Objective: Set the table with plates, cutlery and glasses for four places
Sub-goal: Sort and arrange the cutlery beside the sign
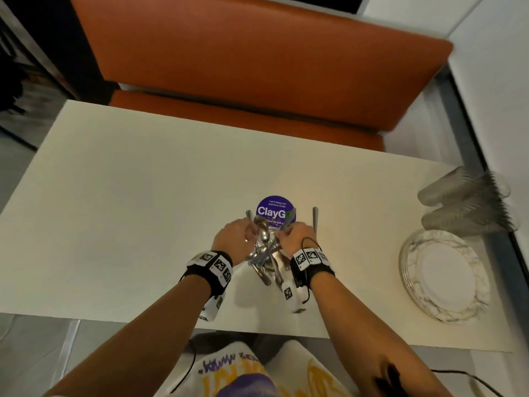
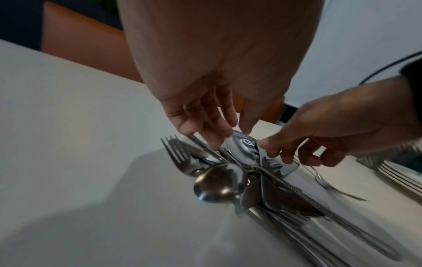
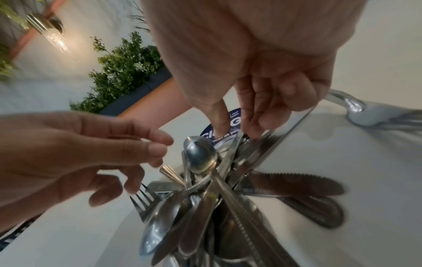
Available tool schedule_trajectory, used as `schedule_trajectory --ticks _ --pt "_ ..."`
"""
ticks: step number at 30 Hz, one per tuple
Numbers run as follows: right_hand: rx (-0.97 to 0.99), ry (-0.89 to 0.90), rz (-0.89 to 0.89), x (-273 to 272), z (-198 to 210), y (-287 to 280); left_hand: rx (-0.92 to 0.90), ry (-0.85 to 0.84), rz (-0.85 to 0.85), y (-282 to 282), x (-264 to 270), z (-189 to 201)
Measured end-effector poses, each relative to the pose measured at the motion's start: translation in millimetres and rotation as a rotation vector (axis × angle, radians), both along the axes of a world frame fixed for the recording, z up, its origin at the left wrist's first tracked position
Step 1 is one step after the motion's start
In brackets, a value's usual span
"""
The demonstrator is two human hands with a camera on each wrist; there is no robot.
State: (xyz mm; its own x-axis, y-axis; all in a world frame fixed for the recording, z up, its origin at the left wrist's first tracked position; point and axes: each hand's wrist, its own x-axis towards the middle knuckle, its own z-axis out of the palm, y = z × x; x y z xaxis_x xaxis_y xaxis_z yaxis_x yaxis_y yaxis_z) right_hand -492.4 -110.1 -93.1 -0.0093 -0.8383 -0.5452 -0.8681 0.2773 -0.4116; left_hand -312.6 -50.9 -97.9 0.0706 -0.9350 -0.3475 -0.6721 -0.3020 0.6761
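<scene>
A tangled bunch of steel cutlery with forks, spoons and knives lies mid-table, just in front of a purple round sticker. Both hands hover over it. My left hand pinches a thin handle that sticks up past its fingers; in the left wrist view its fingertips reach into the cutlery. My right hand grips a knife and another handle. A stack of white plates and clear glasses on their sides sit at the right end.
The white table stretches bare to the left of the cutlery. An orange bench runs along its far side. A wall and window ledge border the right end. Cables hang from both wristbands.
</scene>
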Motion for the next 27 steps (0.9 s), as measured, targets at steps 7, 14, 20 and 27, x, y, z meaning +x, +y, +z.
schedule_trajectory --ticks 7,14,20,27 --pt "0.031 0.033 -0.137 10 -18 -5 -0.069 -0.332 -0.334 -13 -11 -14" --pt "0.033 -0.117 -0.314 -10 -10 -21 -0.118 -0.358 -0.341 -10 -9 -23" --pt "-0.211 -0.302 -0.33 -24 11 -38 -0.122 -0.222 -0.212 -20 -4 -12" --pt "-0.247 -0.583 -0.279 -3 36 -27 -0.024 0.435 0.233 -44 -3 33"
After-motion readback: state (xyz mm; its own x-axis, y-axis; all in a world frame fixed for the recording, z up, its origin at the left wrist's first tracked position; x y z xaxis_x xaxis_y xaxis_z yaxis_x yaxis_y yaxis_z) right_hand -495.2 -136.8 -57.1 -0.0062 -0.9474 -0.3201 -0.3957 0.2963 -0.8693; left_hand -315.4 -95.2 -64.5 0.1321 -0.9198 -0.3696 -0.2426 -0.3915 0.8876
